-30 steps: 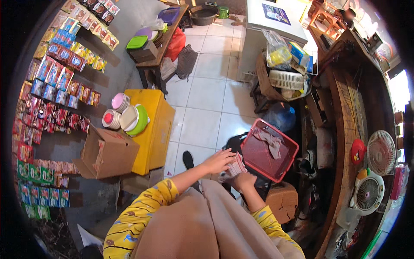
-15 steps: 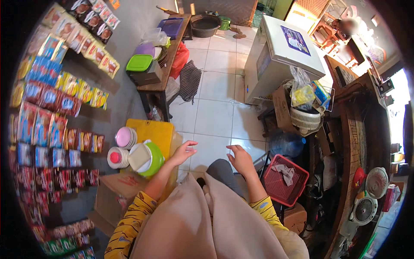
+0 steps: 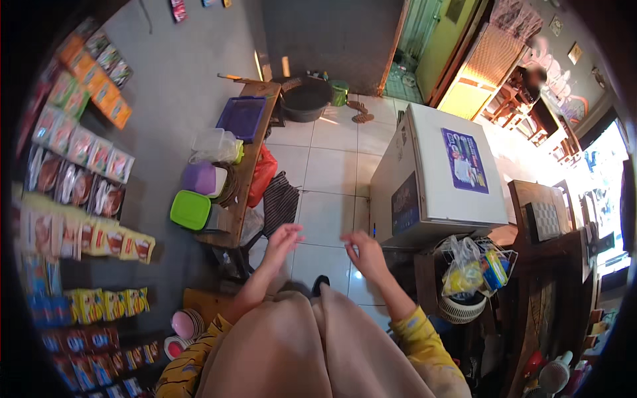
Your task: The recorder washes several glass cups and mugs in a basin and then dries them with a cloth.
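Both hands hang over the tiled floor, well apart and holding nothing: the left hand has its grip apart, fingers loosely bent, and the right hand has thumb and fingers parted too. Nearest the left is the striped cloth, beside the counter along its right edge, toward the near corner; whether it hangs or lies on the floor I cannot tell. If it trails on the tiles, a foot could catch in it and slip. The red bag bulges out at the same edge, so a passing leg might snag and drag it. The green box sits at the counter's near end, close to the left corner; a careless swing of the left arm could tip it off. On the other side, the right hand is nearest the freezer, whose near corner might knock the knuckles. Just past that corner, the wire basket looks overfilled, and a bump could spill its clear bag.
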The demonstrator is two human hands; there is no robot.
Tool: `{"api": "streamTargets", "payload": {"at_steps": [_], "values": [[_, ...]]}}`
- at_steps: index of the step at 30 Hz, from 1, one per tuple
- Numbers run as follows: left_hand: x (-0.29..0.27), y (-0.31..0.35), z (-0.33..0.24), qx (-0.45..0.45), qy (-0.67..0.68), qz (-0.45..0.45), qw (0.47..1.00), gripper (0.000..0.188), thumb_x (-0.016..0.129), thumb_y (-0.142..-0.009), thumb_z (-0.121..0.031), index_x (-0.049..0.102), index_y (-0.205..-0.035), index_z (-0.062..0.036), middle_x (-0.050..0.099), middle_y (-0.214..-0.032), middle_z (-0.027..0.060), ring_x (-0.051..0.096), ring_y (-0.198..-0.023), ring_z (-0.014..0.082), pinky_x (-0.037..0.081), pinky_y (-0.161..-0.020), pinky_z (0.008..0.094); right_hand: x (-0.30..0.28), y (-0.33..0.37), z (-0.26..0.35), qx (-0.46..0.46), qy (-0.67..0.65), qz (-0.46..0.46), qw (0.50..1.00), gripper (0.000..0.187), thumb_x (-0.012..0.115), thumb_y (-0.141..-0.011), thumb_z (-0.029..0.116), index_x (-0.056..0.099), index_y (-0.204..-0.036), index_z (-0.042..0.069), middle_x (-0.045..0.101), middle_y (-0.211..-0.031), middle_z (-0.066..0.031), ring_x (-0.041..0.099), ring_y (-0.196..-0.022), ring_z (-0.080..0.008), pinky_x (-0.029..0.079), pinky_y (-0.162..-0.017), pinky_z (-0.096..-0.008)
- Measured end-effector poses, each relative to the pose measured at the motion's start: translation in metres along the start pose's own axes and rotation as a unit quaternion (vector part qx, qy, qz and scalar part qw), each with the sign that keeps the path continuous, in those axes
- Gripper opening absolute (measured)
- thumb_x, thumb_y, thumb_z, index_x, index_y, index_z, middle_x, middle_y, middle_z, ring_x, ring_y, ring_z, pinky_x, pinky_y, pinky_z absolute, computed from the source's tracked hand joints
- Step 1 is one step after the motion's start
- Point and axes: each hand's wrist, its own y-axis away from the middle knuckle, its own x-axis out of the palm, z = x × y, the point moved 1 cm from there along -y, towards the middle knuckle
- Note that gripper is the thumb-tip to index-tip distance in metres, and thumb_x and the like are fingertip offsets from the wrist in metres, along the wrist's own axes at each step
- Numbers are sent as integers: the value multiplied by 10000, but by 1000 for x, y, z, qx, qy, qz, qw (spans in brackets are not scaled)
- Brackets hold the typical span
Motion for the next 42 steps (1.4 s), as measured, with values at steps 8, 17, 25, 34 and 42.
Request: {"api": "streamTargets", "payload": {"at_steps": [8, 17, 25, 34, 42], "values": [[-43, -181, -76, 44, -30, -44, 998, 227, 440, -842, -186, 470, -1051, -103, 502, -1084, 30, 510, -965, 150, 367, -820, 280, -22, -229, -42, 19, -70, -67, 995, 160, 537, -730, 82, 578, -884, 83, 562, -863, -97, 581, -729, -227, 456, -635, -337], [-26, -465, -177, 23, -63, 31, 997, 189, 480, -822, -125, 491, -1005, -77, 515, -1005, 17, 513, -867, 98, 377, -769, 231, -79, -402, -136, 215, -19, -55, 975, 182, 538, -725, 104, 581, -902, 90, 566, -868, -97, 588, -771, -220, 466, -659, -337], [120, -683, -225, 45, -104, 213, 971, 204, 482, -821, -141, 484, -1012, -68, 512, -1017, 10, 503, -883, 94, 365, -780, 231, -161, -503, -243, 267, -42, -219, 938, 186, 546, -737, 93, 578, -918, 71, 565, -909, -105, 590, -730, -214, 459, -645, -316], [262, -880, -242, -103, -102, 243, 959, 165, 447, -851, -200, 498, -997, -143, 506, -1075, -17, 509, -924, 91, 373, -758, 242, -306, -605, -399, 339, -26, -306, 889, 185, 563, -730, 79, 587, -913, 67, 585, -717, -75, 525, -524, -159, 437, -532, -275], [349, -1051, -280, -85, -106, 218, 966, 213, 471, -834, -203, 498, -1015, -94, 528, -972, 3, 521, -882, 107, 373, -770, 252, -397, -768, -501, 274, -44, -280, 919, 167, 554, -755, 76, 589, -915, 43, 595, -766, -83, 546, -579, -143, 426, -521, -252]]}}
